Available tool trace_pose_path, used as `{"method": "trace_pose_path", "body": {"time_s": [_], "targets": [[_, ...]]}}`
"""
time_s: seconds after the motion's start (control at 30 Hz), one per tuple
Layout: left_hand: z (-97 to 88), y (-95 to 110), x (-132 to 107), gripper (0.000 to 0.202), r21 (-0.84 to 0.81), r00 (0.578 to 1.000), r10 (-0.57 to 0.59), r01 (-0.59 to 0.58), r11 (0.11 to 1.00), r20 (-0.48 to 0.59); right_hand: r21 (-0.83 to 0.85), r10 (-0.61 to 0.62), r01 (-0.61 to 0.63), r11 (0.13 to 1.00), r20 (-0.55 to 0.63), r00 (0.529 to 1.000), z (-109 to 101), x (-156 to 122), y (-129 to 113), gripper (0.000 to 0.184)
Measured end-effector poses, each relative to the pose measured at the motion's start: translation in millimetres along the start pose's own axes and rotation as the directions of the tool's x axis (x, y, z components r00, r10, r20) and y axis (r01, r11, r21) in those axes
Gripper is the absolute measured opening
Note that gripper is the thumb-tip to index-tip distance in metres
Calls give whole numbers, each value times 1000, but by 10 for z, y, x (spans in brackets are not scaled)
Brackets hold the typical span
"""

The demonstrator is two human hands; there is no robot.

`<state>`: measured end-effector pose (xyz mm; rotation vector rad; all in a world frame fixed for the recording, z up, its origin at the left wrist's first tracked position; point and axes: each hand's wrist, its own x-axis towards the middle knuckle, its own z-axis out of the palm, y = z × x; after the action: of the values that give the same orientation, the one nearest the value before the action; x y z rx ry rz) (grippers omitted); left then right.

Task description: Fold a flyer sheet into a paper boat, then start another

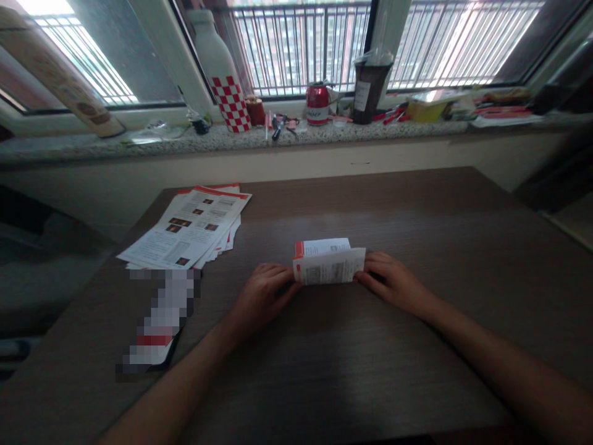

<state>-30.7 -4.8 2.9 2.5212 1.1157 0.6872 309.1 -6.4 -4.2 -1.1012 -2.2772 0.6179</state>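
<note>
A folded paper leaflet (pixel 330 267), white with an orange-red strip and printed text, stands on the dark wooden table between my two hands. Its near panel is upright, and a second panel shows behind it. My left hand (pixel 271 287) pinches the leaflet's left edge between thumb and fingers. At the right edge, my right hand (pixel 393 281) grips the paper the same way, thumb in front and fingers behind. Off to the left lies a loose stack of printed sheets (pixel 189 225) with orange-red borders and small pictures.
Nearer me on the left, a phone (pixel 169 315) with a pixelated screen lies below the stack. Along the granite windowsill (pixel 176 145) stand a checkered bottle (pixel 229 102), a red can (pixel 317 104), a dark drink cup (pixel 368 93) and a yellow container (pixel 424 110).
</note>
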Motion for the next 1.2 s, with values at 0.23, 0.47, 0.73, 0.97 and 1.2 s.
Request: {"method": "trace_pose_path", "body": {"time_s": [0.23, 0.47, 0.73, 0.97, 1.2], "targets": [[31, 46, 33, 11, -22, 998, -53, 54, 998, 21, -26, 44, -45, 999, -19, 999, 54, 43, -25, 26], [63, 68, 22, 14, -34, 983, -179, 178, 984, -47, -56, 121, -124, 991, -54, 991, 62, 62, -58, 30], [91, 64, 33, 47, 67, 990, -138, 141, 988, -43, -123, 181, -201, 972, -158, 971, 73, 76, -62, 22], [79, 15, 12, 48, 166, 996, -49, 36, 985, 74, -204, 16, -44, 978, -137, 990, 76, 100, 11, 31], [27, 27, -20, 48, 150, 994, -17, 0, 989, 109, -272, -73, 93, 958, 84, 994, 46, 59, 26, 39]]}}
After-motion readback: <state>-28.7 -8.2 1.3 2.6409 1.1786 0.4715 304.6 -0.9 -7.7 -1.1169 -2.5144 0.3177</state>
